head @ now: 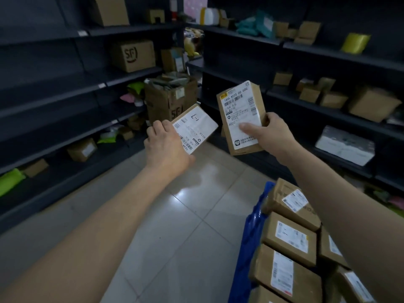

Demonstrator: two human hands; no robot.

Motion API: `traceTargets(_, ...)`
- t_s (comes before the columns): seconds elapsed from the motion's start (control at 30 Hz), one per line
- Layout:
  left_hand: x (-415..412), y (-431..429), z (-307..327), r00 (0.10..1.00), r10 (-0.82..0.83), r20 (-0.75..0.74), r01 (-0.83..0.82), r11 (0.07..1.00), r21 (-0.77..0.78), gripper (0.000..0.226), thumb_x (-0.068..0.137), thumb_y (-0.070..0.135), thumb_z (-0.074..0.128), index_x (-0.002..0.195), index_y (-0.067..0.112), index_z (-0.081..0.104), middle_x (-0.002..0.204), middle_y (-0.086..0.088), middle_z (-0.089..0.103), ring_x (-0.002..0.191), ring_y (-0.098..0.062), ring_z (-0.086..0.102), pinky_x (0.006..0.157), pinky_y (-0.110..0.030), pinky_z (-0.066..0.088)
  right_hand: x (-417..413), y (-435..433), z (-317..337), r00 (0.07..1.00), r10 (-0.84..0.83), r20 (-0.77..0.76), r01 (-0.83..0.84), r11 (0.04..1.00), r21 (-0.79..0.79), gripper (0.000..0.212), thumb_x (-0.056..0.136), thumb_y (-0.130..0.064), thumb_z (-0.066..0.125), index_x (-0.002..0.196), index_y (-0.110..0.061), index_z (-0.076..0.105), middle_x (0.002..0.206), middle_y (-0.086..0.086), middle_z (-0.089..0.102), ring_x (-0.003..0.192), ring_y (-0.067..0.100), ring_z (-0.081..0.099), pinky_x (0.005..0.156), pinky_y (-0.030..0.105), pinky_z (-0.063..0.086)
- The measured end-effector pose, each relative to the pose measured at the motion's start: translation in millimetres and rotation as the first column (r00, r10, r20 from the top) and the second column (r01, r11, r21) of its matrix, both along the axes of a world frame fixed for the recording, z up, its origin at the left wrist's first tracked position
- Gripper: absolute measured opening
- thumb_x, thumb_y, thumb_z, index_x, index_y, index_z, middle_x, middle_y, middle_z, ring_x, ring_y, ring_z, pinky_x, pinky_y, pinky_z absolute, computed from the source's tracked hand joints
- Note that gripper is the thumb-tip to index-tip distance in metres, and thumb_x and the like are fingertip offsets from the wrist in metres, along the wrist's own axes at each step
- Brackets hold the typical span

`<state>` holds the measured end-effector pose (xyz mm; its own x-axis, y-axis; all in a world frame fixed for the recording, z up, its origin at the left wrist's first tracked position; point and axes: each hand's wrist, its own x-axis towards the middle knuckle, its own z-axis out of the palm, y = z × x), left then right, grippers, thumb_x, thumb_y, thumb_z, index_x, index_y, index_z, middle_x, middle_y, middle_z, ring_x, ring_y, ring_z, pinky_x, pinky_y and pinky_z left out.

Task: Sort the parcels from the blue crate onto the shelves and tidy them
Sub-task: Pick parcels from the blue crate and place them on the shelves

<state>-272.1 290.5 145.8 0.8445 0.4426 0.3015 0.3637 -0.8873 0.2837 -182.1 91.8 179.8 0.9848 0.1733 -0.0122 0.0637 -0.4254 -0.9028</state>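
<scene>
Evidently reading labels, the left hand [166,147] grips a flat brown cardboard parcel [194,127]; at two o'clock, the right hand [273,132] clasps a taller brown cardboard box [241,118].

Two hands [166,147] [273,132], two held parcels [194,127] [238,106] — one blue crate [255,226].

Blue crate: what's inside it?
The blue crate holds brown cardboard parcels with white labels, piled above its rim. Whatever lies beneath the top ones, and the crate's bottom, is covered.
</scene>
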Motion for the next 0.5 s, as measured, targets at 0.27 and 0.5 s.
traceTargets(0.27,0.3,130.2,26.1,0.994,0.092,0.065,-0.093,0.996,0.008,0.094,0.061,0.043,0.077,0.129,-0.002,0.030,0.126,-0.016,0.036,0.114,-0.031,0.036,0.090,-0.039,0.038,15.6,137.8,12.4,0.997,0.077,-0.025,-0.075,0.994,0.074,0.048,0.084,-0.032,0.074,0.122,-0.017,0.050,0.104,-0.003,0.067,0.081,0.009,0.069,0.055,0.019,0.052)
traceTargets(0.5,-9.9,231.6,35.0,0.981,0.189,0.044,-0.190,0.982,0.019,0.104,0.060,0.048,0.078,0.134,-0.003,0.024,0.128,-0.017,0.033,0.115,-0.031,0.035,0.091,-0.039,0.038,24.6,246.3,12.6,0.986,0.157,-0.060,-0.150,0.982,0.113,0.053,0.084,-0.035,0.073,0.127,-0.016,0.050,0.103,-0.001,0.070,0.084,0.013,0.071,0.067,0.029,0.059)
